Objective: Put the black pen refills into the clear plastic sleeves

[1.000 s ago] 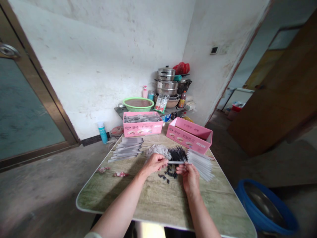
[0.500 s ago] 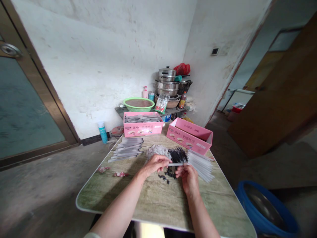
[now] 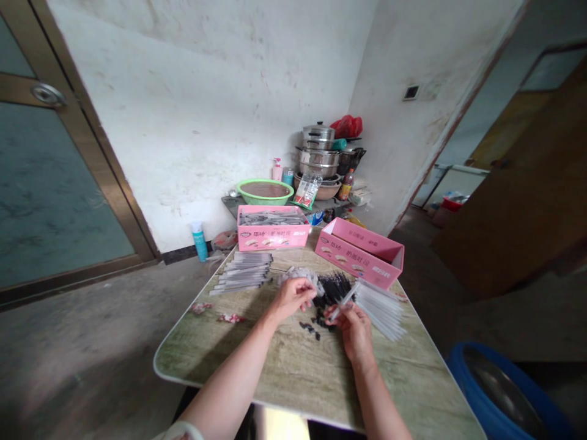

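Dark Chinese characters ran along the front of the left pink box [image 3: 274,237] before you, 吐司 among them, and your right pink box [image 3: 359,260] bore similar print. White lettering on both, and print on the blue can [image 3: 199,242], was too blurred to read.

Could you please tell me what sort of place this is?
Probably a room in a home, perhaps a kitchen corner: stacked metal pots, a green basin and a pink pump bottle stand together by the wall.
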